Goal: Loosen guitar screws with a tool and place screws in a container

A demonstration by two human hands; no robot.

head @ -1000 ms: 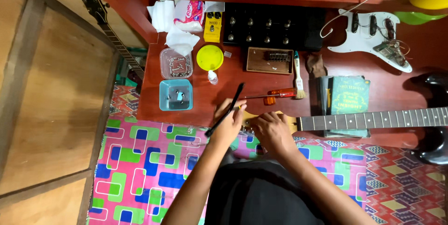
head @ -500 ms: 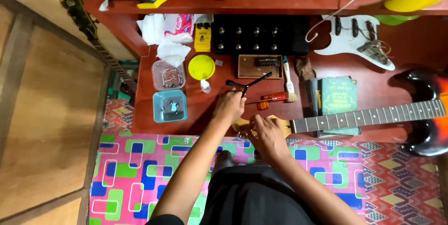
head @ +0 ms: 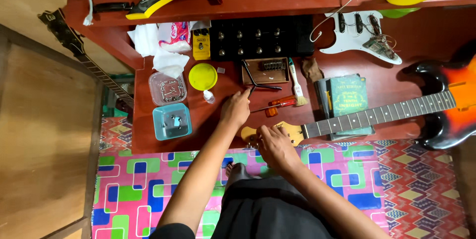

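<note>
An electric guitar lies across the red desk, with its orange-and-black body (head: 453, 102) at the right, its neck (head: 377, 115) over a pile of books, and its pale wooden headstock (head: 293, 132) at the front edge. My right hand (head: 275, 146) holds the left end of the headstock, fingers over the tuners. My left hand (head: 236, 110) reaches further up the desk and grips the corner of a black angled tool (head: 254, 83). The tool's two arms spread in front of a small wooden block (head: 266, 71).
A red-handled screwdriver (head: 277, 103) and a brush (head: 296, 83) lie just right of my left hand. A yellow lid (head: 203, 76), a small bottle (head: 209, 96), a clear box of screws (head: 167, 89) and a blue box (head: 172, 121) sit to its left. A black pedal board (head: 260, 38), a white pickguard (head: 359, 33) and green books (head: 347, 97) fill the back.
My left hand has carried the black tool from near the headstock up the desk towards the wooden block. My right hand has stayed on the headstock.
</note>
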